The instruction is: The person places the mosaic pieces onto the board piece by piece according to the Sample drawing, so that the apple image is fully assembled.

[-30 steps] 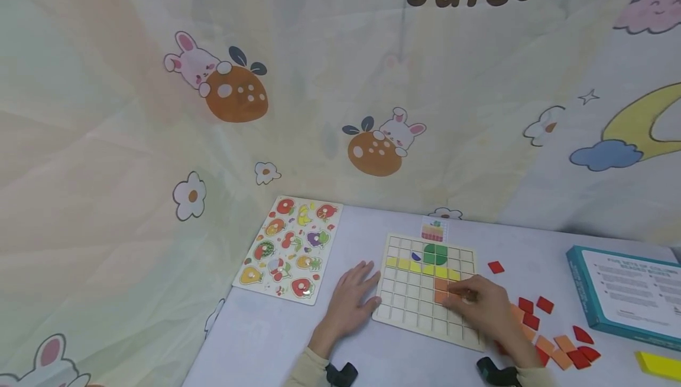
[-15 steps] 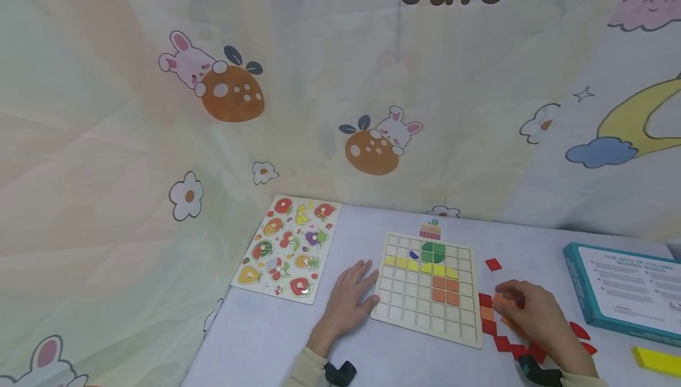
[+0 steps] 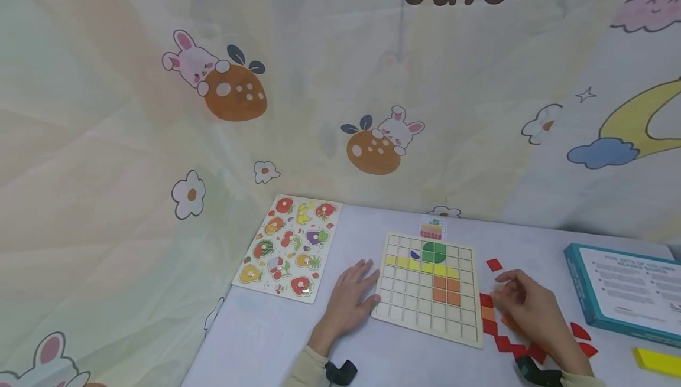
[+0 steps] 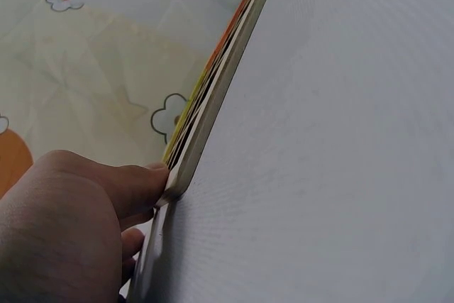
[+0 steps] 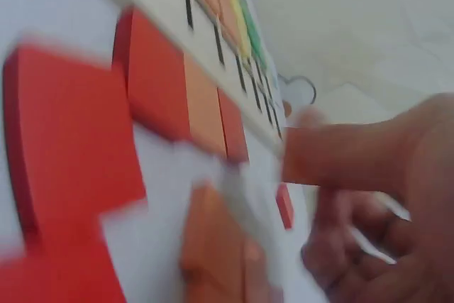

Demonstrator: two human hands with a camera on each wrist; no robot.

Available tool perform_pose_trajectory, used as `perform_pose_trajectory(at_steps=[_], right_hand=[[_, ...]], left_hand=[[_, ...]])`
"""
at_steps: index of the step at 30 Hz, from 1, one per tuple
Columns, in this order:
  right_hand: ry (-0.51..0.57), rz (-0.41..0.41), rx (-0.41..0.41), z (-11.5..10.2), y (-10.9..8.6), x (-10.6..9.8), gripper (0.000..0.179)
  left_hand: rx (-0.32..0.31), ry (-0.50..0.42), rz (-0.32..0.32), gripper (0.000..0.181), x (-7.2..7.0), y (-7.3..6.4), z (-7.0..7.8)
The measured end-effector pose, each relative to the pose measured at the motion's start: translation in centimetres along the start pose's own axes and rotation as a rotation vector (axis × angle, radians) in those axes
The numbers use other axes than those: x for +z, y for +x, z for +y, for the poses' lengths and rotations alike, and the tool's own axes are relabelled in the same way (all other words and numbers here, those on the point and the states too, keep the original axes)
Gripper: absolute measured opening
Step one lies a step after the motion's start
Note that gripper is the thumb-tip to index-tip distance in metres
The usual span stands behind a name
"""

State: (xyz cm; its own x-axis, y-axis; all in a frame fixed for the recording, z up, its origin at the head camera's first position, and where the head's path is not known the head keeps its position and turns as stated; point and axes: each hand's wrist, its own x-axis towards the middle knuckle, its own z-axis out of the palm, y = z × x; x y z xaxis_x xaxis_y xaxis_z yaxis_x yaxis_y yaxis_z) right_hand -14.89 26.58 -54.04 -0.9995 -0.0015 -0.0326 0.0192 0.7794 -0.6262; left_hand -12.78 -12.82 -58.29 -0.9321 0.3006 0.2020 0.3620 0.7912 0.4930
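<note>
A pale wooden grid board (image 3: 402, 304) lies on the table, with green, blue, yellow and orange pieces set in its upper cells. My left hand (image 3: 347, 295) rests at its left side, fingers extended; in the left wrist view, digits of the left hand (image 4: 78, 204) touch the board's edge. My right hand (image 3: 532, 310) is bent over loose tiles right of the board. In the right wrist view the thumb of the right hand (image 5: 355, 154) is straight over orange tiles (image 5: 213, 246), other fingers curled. Blur and angle hide whether a tile is between its fingertips.
Red tiles (image 3: 502, 344) line the board's right side, and a single red tile (image 3: 495, 264) lies farther back. A small picture card (image 3: 433, 227) stands behind the board. The fruit board (image 3: 287, 248) is at left; a teal box (image 3: 577, 280) and yellow block (image 3: 657, 362) are right.
My right hand has left the board, where orange tiles now show uncovered, and moved right to the loose tiles. Over the last half second it shifts only slightly. My left hand stays put.
</note>
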Motion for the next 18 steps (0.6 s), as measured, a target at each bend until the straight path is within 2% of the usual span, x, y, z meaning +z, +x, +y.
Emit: perform_pose_trajectory(at_steps=[3, 5, 9, 14, 18], right_hand=[[0.067, 0.121, -0.04, -0.7, -0.2, 0.9, 0.035], [0.113, 0.153, -0.02, -1.4, -0.1, 1.4, 0.033], [0.159, 0.161, 0.004, -2.6, 0.3, 2.5, 0.035], [0.162, 0.145, -0.074, -4.1, 0.6, 3.9, 0.036], [0.157, 0.077, -0.1, -5.4, 0.9, 4.8, 0.038]], left_hand=[[0.011, 0.006, 0.006, 0.054, 0.1, 0.0, 0.0], [0.015, 0.013, 0.009, 0.053, 0.1, 0.0, -0.1], [0.01, 0.017, 0.0, 0.053, 0.2, 0.0, -0.1], [0.003, 0.001, -0.011, 0.053, 0.1, 0.0, 0.0], [-0.005, -0.005, -0.016, 0.053, -0.1, 0.1, 0.1]])
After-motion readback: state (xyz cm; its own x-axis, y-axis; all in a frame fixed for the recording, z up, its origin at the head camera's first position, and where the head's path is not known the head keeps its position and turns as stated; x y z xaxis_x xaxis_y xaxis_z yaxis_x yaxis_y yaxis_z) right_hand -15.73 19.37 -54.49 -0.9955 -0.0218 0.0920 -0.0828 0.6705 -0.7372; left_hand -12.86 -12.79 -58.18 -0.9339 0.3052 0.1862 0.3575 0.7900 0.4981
